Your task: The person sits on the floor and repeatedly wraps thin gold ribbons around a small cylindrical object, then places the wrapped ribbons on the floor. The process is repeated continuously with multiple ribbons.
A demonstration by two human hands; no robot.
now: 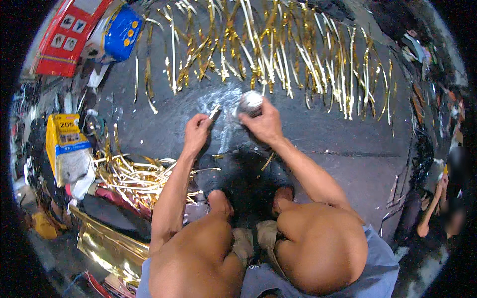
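Can (250, 102), seemingly, in right hand (264, 123), contents hidden

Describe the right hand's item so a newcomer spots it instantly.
Find the row of gold strips across the dark surface. Near its lower edge, the right hand holds a silvery object. Unlike the long strips, it is compact and round.

Workshop, with rows of gold strips (272, 52)

A thin, flat, gold-and-white strip (215, 110) is held at one end and slants up to the right; near it, apart, is a shiny, round, silver-coloured thing (252, 100), also held
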